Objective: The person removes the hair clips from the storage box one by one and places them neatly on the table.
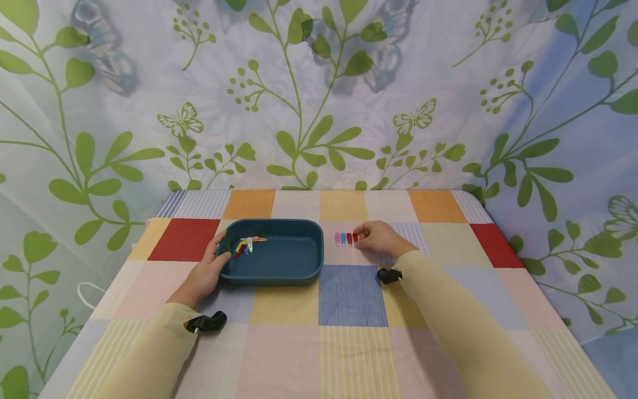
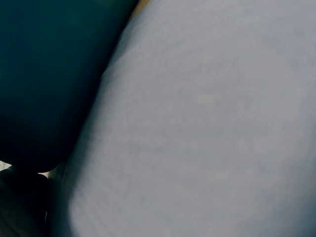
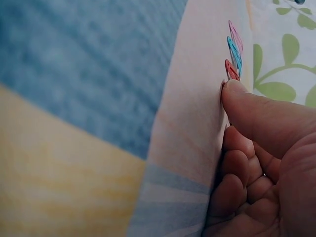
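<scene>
My left hand grips the left end of a dark teal plastic tray, its thumb over the rim. Inside the tray, toward that end, lies a small heap of snap hair clips in several colours. To the right of the tray, a pink hair clip, a blue hair clip and a red hair clip lie side by side on the cloth. At the right end of this row my right hand pinches another red hair clip, mostly hidden behind the thumb in the right wrist view.
A patchwork tablecloth covers the table. Behind it hangs a curtain printed with leaves and butterflies. A white cable loop shows beyond the table's left edge. Black wrist devices sit at both sleeves.
</scene>
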